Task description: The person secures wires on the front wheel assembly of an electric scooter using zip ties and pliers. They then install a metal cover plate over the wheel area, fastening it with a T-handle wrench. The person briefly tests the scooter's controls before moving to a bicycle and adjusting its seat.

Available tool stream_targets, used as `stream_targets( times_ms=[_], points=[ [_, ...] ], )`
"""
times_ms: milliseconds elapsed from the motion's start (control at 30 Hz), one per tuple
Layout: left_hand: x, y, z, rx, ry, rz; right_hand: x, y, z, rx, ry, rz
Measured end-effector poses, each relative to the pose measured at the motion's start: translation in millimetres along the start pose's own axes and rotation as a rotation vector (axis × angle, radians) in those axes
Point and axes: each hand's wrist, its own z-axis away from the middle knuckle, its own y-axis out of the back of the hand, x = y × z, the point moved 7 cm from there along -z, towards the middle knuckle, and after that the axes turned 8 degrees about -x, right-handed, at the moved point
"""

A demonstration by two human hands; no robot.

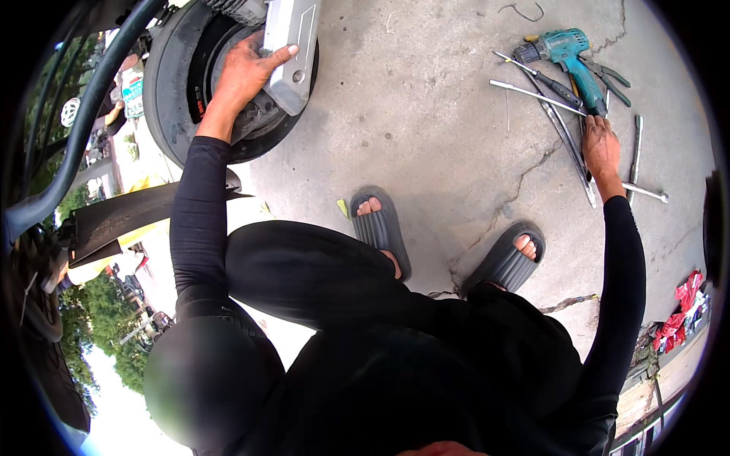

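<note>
My left hand (247, 72) grips the edge of a grey metal cover (293, 53) beside a black wheel (171, 91). Its thumb lies over the cover's face, while the other fingers are partly hidden behind the edge. Far to the right, my right hand (601, 144) reaches down among tools on the concrete, its fingers bunched by the foot of a teal power drill (570, 49). What those fingers hold, if anything, is hidden. Around them lie a dark-handled screwdriver (559, 89), pliers (612, 80), a thin metal rod (532, 96) and a steel bar (636, 152).
My feet, in grey slides (380, 228), stand on cracked concrete (426, 114). A bent wire (525, 14) lies near the top. Red and white wrappers (688, 311) are at the right edge. Dark vehicle tubing (99, 114) curves along the left side, with a person (115, 114) beyond.
</note>
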Motion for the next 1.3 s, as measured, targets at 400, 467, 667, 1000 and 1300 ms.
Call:
stream_targets(
  times_ms=[400, 467, 667, 1000, 1300],
  points=[
    [-22.0, -3.5, -0.9, 0.074, 0.013, 0.010, -20.3, 1.5, 10.4, 0.190, 0.024, 0.063],
    [-20.3, -4.0, -1.1, 0.104, -0.032, 0.059, -11.8, -4.5, 6.1, 0.059, -0.073, -0.026],
    [-3.8, -9.0, 0.2, 0.042, -0.034, 0.131, -7.4, -15.6, -1.1, 0.043, -0.030, 0.139],
    [-5.8, -3.1, 9.3, 0.072, -0.046, -0.049, -23.8, 87.3, 84.3, -0.156, 0.225, -0.190],
    [-1.4, -0.9, 10.6, 0.064, -0.047, -0.054, -86.5, 144.0, 83.0, -0.299, 0.146, -0.961]
  ],
)
